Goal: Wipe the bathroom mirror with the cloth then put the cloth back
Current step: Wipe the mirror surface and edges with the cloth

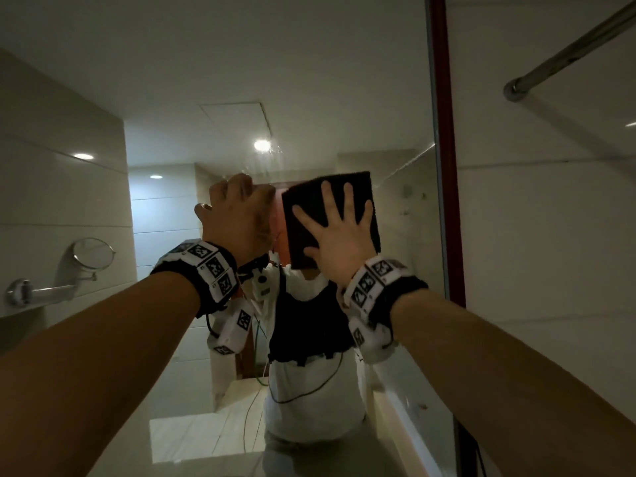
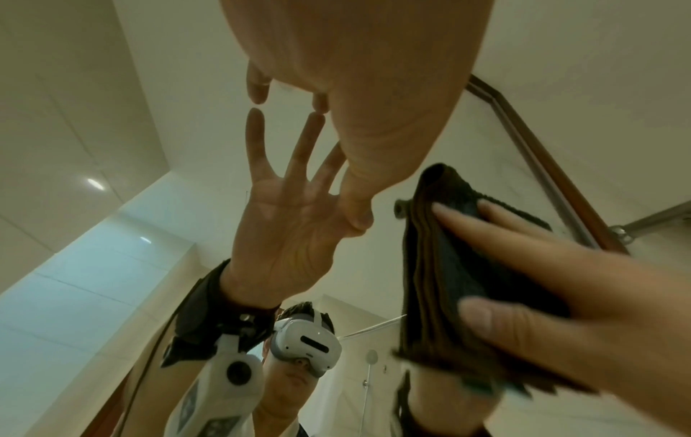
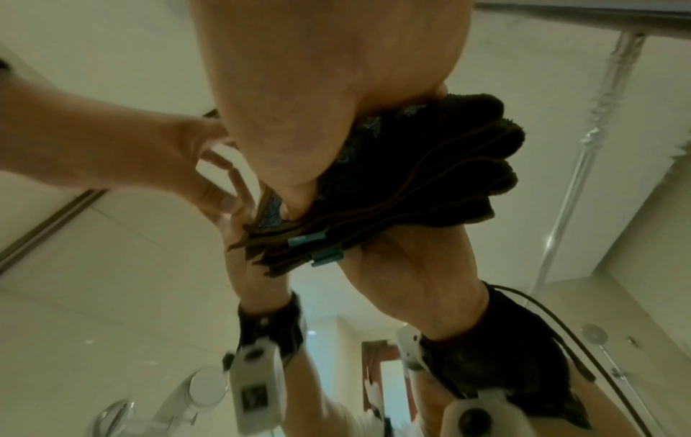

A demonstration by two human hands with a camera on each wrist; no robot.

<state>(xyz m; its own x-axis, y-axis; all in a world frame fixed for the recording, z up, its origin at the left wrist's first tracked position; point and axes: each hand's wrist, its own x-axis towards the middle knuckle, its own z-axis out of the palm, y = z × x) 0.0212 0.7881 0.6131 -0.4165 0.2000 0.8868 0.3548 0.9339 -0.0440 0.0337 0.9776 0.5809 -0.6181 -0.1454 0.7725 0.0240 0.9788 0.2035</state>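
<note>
My right hand (image 1: 335, 218) lies flat with fingers spread on a dark folded cloth (image 1: 303, 194), pressing it against the bathroom mirror (image 1: 309, 98) at head height. In the right wrist view, that hand (image 3: 318, 88) covers the cloth (image 3: 430, 177), whose stacked folds and teal tags show at the edge. My left hand (image 1: 237, 191) is just left of the cloth, fingertips touching the glass and holding nothing. The left wrist view shows the left hand (image 2: 318, 88) meeting its spread-fingered reflection, with the cloth (image 2: 441, 266) and the right hand (image 2: 523, 242) beside it.
A red-brown frame (image 1: 444, 132) borders the mirror on the right, with tiled wall beyond. A metal rail (image 1: 568, 53) runs across the upper right. A round magnifying mirror (image 1: 93, 253) on an arm hangs at the left. My reflection, wearing a headset (image 2: 306, 346), fills the glass below the hands.
</note>
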